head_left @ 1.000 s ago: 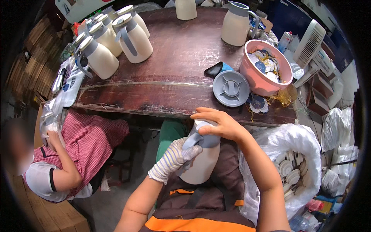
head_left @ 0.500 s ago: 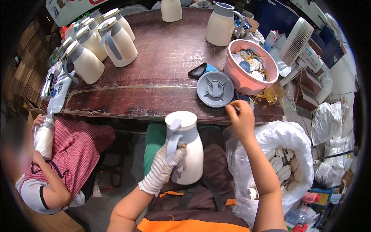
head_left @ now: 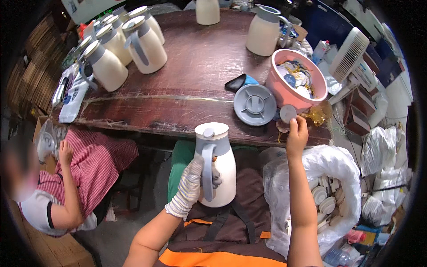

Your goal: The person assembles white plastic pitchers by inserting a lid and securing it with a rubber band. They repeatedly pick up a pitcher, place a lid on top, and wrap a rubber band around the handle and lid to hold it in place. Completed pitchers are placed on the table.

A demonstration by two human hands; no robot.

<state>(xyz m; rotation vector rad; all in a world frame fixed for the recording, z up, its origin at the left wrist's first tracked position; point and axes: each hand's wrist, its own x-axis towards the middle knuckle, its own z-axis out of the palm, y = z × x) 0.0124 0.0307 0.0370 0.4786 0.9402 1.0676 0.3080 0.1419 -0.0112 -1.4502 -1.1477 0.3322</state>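
Note:
My left hand, in a striped glove, grips a cream thermos jug by its grey handle side, upright above my lap. The jug's lid is on. My bare right hand pinches a round, pale tag at the table's right front edge. Behind that hand stands a pink tub filled with round tags and gold strings. Left of the tag lies a grey ribbed disc, with a black and blue item partly behind it.
Several cream jugs stand at the table's far left, another jug at the far right. A plastic-lined bin of white lid-like parts is right of my lap. A co-worker in a checked apron sits at left.
My right hand has risen slightly and now shows a round tag between its fingers. The jug has turned a little in my left hand, and the co-worker's hand has moved right.

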